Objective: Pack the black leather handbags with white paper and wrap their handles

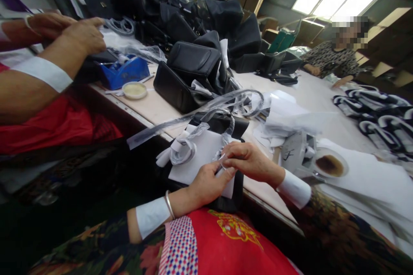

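My left hand (209, 182) and my right hand (243, 161) meet at the right part of a black bag (237, 189) at the table's front edge. Fingers of both are pinched round a clear plastic wrapping (220, 163). White paper (193, 167) lies over the bag's face. A coiled, plastic-wrapped strap (183, 151) rests on the paper left of my hands. One wrapped handle (230, 124) rises just behind my fingers. A long plastic strip (151, 132) stretches to the left behind the bag.
Another person's hands (80, 36) are at the upper left, near a blue bin (124, 71) and a round dish (134, 90). Black bags (193, 58) are piled behind. At right are a grey box (295, 152), a brown-filled dish (329, 165) and a seated person (335, 58).
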Action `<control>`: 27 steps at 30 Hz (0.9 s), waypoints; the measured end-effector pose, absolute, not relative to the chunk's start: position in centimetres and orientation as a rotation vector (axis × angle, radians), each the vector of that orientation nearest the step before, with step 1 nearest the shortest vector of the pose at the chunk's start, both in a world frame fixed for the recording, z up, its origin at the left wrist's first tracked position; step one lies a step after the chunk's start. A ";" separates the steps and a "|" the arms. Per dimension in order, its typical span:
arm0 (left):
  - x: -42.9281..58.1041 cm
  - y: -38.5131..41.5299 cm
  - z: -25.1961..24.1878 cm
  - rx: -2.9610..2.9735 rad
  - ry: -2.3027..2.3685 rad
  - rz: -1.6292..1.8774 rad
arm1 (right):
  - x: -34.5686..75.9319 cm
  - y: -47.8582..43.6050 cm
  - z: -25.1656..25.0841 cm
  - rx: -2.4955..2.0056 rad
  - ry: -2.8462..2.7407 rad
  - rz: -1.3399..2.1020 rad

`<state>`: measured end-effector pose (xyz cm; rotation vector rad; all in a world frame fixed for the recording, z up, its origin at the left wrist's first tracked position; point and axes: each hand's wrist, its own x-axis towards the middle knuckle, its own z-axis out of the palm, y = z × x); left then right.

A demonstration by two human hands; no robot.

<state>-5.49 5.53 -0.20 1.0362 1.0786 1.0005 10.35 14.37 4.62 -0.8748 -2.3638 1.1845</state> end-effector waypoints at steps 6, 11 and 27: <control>-5.0 6.1 -0.5 1.242 1.139 1.009 | 11.1 14.8 5.4 -0.907 -2.453 1.221; -5.0 6.1 -0.4 1.211 1.168 0.985 | 10.3 16.1 8.2 -0.795 -2.796 1.023; -5.4 6.2 -0.9 1.109 1.127 0.957 | 6.6 18.9 9.0 -0.700 -3.290 0.951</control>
